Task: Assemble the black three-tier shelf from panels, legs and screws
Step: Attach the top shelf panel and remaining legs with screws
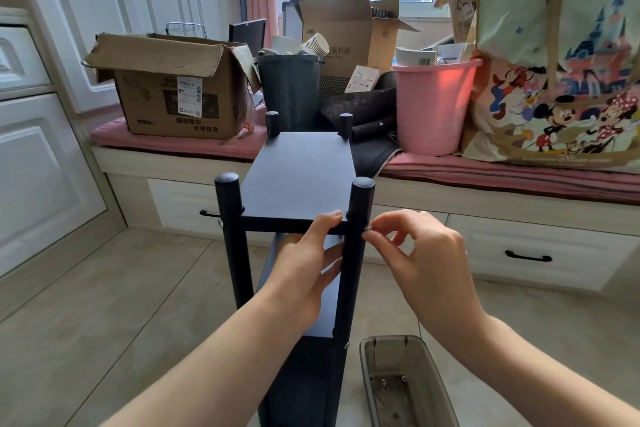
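At the near right corner of the shelf (298, 180), which stands upright on the tiled floor close in front of the person, the right hand (426, 263) pinches a small silver screw (368, 228) between thumb and fingertip and holds it against the outer side of the near right leg (356, 253), level with the top panel (301, 173). The left hand (304, 267) grasps that panel's near edge just left of the same leg, fingertips hooked over the top face and the thumb spread below it.

Four round legs rise a little above the top panel, and two lower tiers show beneath it, so the frame looks nearly complete. The panel seems thin, stiff and light, with a smooth matte face that could slip; holding it by the edge right beside the joint, as the left hand does, probably keeps panel and leg hole lined up. The screw is tiny and easy to drop, so a fingertip pinch at its head suits it. More screws lie in a clear tray (398, 388) on the floor, near right of the shelf.
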A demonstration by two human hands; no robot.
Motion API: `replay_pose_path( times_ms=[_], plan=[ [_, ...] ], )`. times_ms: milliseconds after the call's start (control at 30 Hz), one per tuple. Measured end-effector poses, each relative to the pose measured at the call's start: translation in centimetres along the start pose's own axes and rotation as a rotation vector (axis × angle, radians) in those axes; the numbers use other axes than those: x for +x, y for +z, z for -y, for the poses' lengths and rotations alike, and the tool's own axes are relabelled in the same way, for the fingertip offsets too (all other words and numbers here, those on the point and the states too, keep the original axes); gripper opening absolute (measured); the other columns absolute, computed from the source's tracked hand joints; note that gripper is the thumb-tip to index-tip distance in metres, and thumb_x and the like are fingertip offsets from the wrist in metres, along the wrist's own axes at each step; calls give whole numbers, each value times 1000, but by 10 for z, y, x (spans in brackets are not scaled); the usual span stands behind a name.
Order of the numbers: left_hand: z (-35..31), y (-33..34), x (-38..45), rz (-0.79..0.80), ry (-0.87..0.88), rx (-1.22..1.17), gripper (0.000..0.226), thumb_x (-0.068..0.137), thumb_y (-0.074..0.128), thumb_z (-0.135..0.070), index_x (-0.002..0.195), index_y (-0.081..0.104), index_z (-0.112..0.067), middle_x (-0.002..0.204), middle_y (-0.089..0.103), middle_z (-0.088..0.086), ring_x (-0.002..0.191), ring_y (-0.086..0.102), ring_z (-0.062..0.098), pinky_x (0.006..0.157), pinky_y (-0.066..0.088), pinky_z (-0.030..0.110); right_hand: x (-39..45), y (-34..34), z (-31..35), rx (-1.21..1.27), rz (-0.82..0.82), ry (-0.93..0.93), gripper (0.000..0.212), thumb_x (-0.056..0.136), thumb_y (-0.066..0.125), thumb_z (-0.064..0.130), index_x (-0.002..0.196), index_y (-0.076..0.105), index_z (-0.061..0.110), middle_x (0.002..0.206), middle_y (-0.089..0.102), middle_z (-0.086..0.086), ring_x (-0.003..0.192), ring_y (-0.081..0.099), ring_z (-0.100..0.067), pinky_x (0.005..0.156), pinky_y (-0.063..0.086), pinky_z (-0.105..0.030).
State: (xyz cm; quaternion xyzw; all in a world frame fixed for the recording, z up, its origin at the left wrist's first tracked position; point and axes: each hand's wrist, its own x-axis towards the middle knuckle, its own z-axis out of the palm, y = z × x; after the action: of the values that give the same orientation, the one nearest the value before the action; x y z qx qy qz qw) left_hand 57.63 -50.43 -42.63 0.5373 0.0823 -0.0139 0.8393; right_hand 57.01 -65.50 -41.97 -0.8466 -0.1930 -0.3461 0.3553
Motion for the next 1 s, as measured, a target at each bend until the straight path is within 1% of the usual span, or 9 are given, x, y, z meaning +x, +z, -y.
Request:
replay_pose_path(
  times_ms=[100, 200, 367, 567, 667, 733, 833, 900, 1000],
  plan=[
    [0, 1, -1, -11, -4, 7, 41, 93, 66, -34, 129, 63, -17, 115, 74, 0, 105, 72, 22, 99, 52, 39, 1, 0, -1, 50, 23, 46, 9, 84, 76, 31, 89, 73, 24, 80, 68, 13, 73, 62, -5, 69, 55, -36],
    [1, 3, -1, -23, -12, 10, 42, 93, 66, -35, 132, 62, -17, 118, 73, 1, 108, 71, 23, 105, 49, 43, 1, 1, 0, 39, 26, 32, 9, 84, 77, 27, 89, 73, 22, 81, 68, 12, 73, 62, -6, 70, 54, -34],
    [0, 3, -1, -23, 2, 2, 39, 94, 65, -34, 129, 64, -17, 110, 76, -2, 102, 73, 20, 93, 53, 36, 1, 2, 3, -32, -1, -47, 12, 82, 80, 16, 91, 72, 15, 84, 69, 7, 72, 63, -15, 68, 55, -44],
    [-1, 4, -1, -31, 4, -14, 45, 93, 66, -33, 134, 60, -15, 116, 74, 3, 104, 72, 23, 102, 50, 42, 0, 1, 5, -183, -36, -146, 15, 77, 83, 9, 89, 73, 11, 81, 70, 3, 72, 63, -22, 65, 54, -45],
    [-1, 4, -1, -22, 5, -13, 44, 93, 66, -33, 133, 61, -15, 114, 75, 2, 102, 73, 22, 98, 52, 40, 0, -1, 4, -175, -22, -124, 11, 80, 82, 17, 88, 74, 15, 80, 70, 6, 71, 63, -18, 65, 55, -44],
    [-1, 4, -1, -22, 5, -8, 43, 93, 66, -33, 132, 61, -15, 115, 74, 1, 102, 73, 22, 98, 52, 40, 1, -3, 1, -81, 21, -23, 11, 85, 76, 30, 88, 76, 20, 78, 70, 9, 71, 62, -12, 66, 55, -42],
    [0, 3, -2, -19, 8, 3, 42, 93, 66, -32, 132, 62, -16, 116, 74, 2, 102, 73, 23, 95, 53, 39, 3, -2, -3, 30, 114, 126, 34, 88, 60, 50, 90, 78, 21, 76, 71, 5, 72, 66, -14, 69, 54, -42],
    [-1, 3, -2, -17, 8, 7, 41, 94, 65, -33, 130, 62, -15, 114, 75, 3, 102, 73, 22, 93, 54, 38, 4, 0, -1, 57, 128, 151, 41, 88, 56, 54, 88, 77, 19, 74, 71, 4, 70, 67, -16, 69, 54, -41],
    [-1, 2, -2, -16, -2, 3, 38, 94, 65, -32, 128, 64, -14, 111, 76, 4, 102, 73, 23, 94, 53, 38, 6, 1, -1, 55, 115, 156, 39, 90, 58, 52, 85, 76, 18, 71, 70, 6, 68, 67, -14, 68, 53, -41]
  ],
)
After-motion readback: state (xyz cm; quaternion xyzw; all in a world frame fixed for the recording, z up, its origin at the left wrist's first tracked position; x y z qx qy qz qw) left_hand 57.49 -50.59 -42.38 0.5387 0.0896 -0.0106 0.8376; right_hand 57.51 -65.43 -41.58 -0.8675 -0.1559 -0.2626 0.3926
